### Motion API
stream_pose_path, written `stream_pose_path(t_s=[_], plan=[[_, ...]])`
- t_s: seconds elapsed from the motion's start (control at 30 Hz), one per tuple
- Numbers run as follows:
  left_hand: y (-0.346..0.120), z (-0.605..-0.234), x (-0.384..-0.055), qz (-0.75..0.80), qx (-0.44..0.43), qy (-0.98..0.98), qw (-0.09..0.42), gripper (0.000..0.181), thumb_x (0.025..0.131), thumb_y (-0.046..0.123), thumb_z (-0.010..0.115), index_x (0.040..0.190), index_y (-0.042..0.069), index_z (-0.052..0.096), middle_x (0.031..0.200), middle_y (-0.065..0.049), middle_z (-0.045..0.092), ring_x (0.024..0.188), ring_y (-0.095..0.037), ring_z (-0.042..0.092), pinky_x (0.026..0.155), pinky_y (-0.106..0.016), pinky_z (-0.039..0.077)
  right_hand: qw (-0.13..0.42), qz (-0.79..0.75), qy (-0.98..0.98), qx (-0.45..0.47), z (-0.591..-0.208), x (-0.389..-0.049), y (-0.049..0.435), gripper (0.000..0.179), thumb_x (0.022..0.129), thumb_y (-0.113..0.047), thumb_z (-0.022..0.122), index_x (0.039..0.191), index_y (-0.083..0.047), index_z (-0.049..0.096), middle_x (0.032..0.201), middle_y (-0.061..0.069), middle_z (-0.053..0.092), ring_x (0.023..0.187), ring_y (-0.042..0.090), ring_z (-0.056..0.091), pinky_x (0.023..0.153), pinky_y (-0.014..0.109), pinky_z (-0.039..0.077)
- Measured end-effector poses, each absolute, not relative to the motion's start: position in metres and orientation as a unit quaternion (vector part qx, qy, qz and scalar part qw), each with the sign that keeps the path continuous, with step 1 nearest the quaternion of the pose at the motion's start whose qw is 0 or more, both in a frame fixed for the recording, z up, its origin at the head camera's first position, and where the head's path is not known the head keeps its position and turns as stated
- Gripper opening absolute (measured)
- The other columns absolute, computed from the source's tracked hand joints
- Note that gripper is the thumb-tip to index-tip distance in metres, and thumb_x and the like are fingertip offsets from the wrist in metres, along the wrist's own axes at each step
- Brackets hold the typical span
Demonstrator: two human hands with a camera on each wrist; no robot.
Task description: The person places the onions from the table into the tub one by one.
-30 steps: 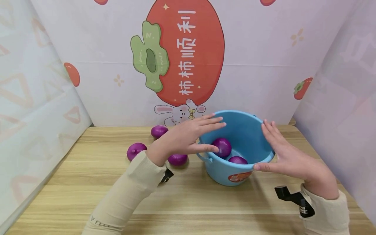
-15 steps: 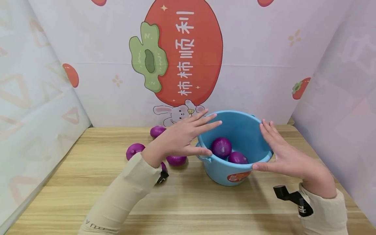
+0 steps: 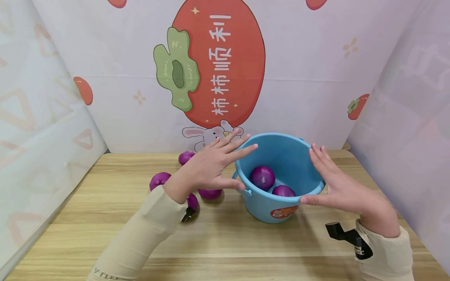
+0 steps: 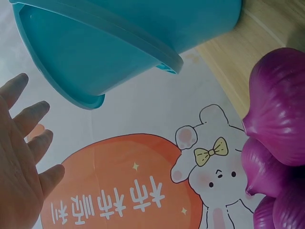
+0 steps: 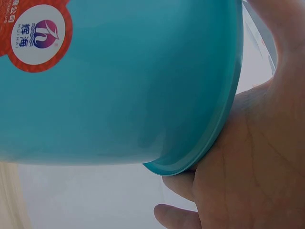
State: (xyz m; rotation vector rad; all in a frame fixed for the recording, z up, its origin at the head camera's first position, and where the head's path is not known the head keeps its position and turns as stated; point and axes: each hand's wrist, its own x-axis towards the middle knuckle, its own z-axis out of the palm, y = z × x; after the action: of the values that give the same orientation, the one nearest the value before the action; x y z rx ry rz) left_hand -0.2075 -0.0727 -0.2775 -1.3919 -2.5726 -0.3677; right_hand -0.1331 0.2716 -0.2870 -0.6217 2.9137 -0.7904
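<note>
A light blue bucket stands on the table, with two purple onions inside: one toward the left, the other nearer the front rim. My right hand rests against the right side of the rim, thumb at the front and fingers extended. In the right wrist view its palm lies along the rim. Held above the bucket's left edge, my left hand has spread fingers and holds nothing. More onions lie left of the bucket, among them one under the left hand and one large in the left wrist view.
Other onions sit farther left and at the back of the wooden table. A printed backdrop rises behind the table, and white panels flank both sides. The bucket's handle hangs at its left.
My left hand has drawn back leftward from over the bucket, its fingers spreading wider. Both onions in the bucket show more fully than at first. The right hand stays at the rim.
</note>
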Motion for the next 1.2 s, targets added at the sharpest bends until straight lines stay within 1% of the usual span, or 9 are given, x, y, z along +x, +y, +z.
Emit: stream_pose_path(t_s=[0.1, 0.2, 0.27, 0.37, 0.67, 0.9, 0.97, 1.1, 1.2], plan=[[-0.076, -0.279, -0.208, -0.117, -0.461, -0.874, 0.102, 0.099, 0.078, 0.091, 0.018, 0.159, 0.035, 0.018, 0.168, 0.004, 0.012, 0.157, -0.025, 0.003, 0.117, -0.066, 0.023, 0.029, -0.256, 0.945, -0.202, -0.287, -0.134, 0.271, 0.125, 0.077, -0.046, 0.081, 0.159, -0.011, -0.007, 0.168, 0.005, -0.015, 0.153, 0.035, -0.018, 0.102, 0.081, 0.023], [-0.080, -0.281, -0.208, -0.114, -0.453, -0.878, 0.107, 0.092, 0.084, 0.084, 0.037, 0.159, 0.035, 0.017, 0.168, 0.005, 0.010, 0.157, -0.026, 0.005, 0.117, -0.067, 0.023, 0.029, -0.253, 0.945, -0.204, -0.288, -0.134, 0.272, 0.126, 0.077, -0.045, 0.082, 0.159, -0.010, -0.006, 0.168, 0.006, -0.014, 0.153, 0.037, -0.018, 0.101, 0.081, 0.024], [-0.082, -0.282, -0.209, -0.113, -0.450, -0.879, 0.110, 0.091, 0.085, 0.075, 0.051, 0.159, 0.034, 0.017, 0.168, 0.005, 0.009, 0.157, -0.027, 0.006, 0.117, -0.067, 0.024, 0.029, -0.251, 0.946, -0.205, -0.288, -0.134, 0.273, 0.126, 0.077, -0.045, 0.082, 0.159, -0.010, -0.006, 0.168, 0.008, -0.015, 0.153, 0.037, -0.018, 0.101, 0.082, 0.025], [-0.085, -0.284, -0.208, -0.108, -0.445, -0.881, 0.113, 0.094, 0.084, 0.067, 0.061, 0.159, 0.034, 0.016, 0.169, 0.005, 0.007, 0.157, -0.026, 0.004, 0.117, -0.066, 0.024, 0.029, -0.249, 0.946, -0.206, -0.288, -0.134, 0.274, 0.126, 0.077, -0.045, 0.082, 0.159, -0.009, -0.006, 0.168, 0.008, -0.014, 0.153, 0.036, -0.019, 0.101, 0.082, 0.025], [-0.095, -0.291, -0.208, -0.101, -0.440, -0.882, 0.132, 0.094, 0.083, 0.068, 0.061, 0.159, 0.032, 0.019, 0.168, 0.008, 0.007, 0.157, -0.024, 0.002, 0.116, -0.066, 0.025, 0.036, -0.260, 0.944, -0.199, -0.287, -0.132, 0.272, 0.124, 0.078, -0.047, 0.080, 0.159, -0.012, -0.007, 0.168, 0.004, -0.015, 0.153, 0.034, -0.019, 0.104, 0.081, 0.021], [-0.103, -0.294, -0.207, -0.084, -0.419, -0.894, 0.133, 0.092, 0.084, 0.082, 0.040, 0.159, 0.035, 0.017, 0.167, 0.011, 0.008, 0.157, -0.022, 0.001, 0.118, -0.066, 0.022, 0.035, -0.261, 0.944, -0.198, -0.288, -0.132, 0.273, 0.125, 0.078, -0.046, 0.081, 0.159, -0.012, -0.008, 0.168, 0.004, -0.015, 0.153, 0.035, -0.019, 0.103, 0.081, 0.021], [-0.104, -0.295, -0.207, -0.087, -0.420, -0.893, 0.136, 0.092, 0.084, 0.080, 0.044, 0.159, 0.034, 0.019, 0.167, 0.010, 0.009, 0.157, -0.022, 0.002, 0.118, -0.066, 0.022, 0.035, -0.261, 0.944, -0.198, -0.288, -0.132, 0.273, 0.125, 0.078, -0.046, 0.081, 0.159, -0.012, -0.008, 0.168, 0.004, -0.014, 0.153, 0.035, -0.019, 0.103, 0.081, 0.021], [-0.107, -0.298, -0.207, -0.088, -0.420, -0.893, 0.136, 0.093, 0.083, 0.069, 0.061, 0.159, 0.034, 0.019, 0.167, 0.010, 0.011, 0.157, -0.022, 0.002, 0.119, -0.065, 0.021, 0.034, -0.259, 0.944, -0.200, -0.288, -0.133, 0.273, 0.125, 0.078, -0.045, 0.081, 0.159, -0.011, -0.007, 0.168, 0.007, -0.014, 0.153, 0.036, -0.019, 0.102, 0.082, 0.022], [-0.109, -0.299, -0.207, -0.083, -0.417, -0.895, 0.133, 0.095, 0.083, 0.066, 0.064, 0.159, 0.035, 0.018, 0.167, 0.010, 0.011, 0.157, -0.021, 0.000, 0.119, -0.065, 0.022, 0.033, -0.253, 0.946, -0.200, -0.288, -0.134, 0.273, 0.126, 0.077, -0.045, 0.082, 0.159, -0.010, -0.007, 0.168, 0.008, -0.014, 0.153, 0.037, -0.019, 0.101, 0.082, 0.023]])
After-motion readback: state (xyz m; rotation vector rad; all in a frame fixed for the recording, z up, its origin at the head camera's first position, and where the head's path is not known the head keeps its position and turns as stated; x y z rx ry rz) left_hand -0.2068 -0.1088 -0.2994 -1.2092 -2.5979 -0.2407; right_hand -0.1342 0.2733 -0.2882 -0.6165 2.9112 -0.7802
